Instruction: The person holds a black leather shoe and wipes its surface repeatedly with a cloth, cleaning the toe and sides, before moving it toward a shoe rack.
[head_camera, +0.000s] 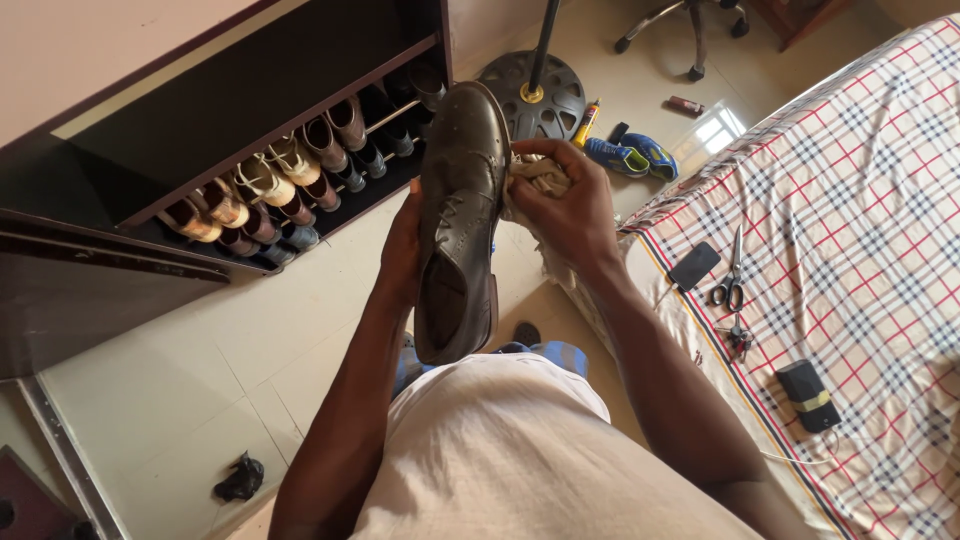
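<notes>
One brown shoe in left hand, rack holding shoes

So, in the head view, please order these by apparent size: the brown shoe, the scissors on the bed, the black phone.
1. Brown shoe, largest, though it is nearest the camera.
2. Scissors.
3. Black phone, looks close to the scissors; unsure.

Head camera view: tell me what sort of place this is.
Most likely a bedroom in a home. A bed with a checked sheet stands on the right, a dark shoe rack full of pairs lines the wall, and the floor is tiled.
</notes>
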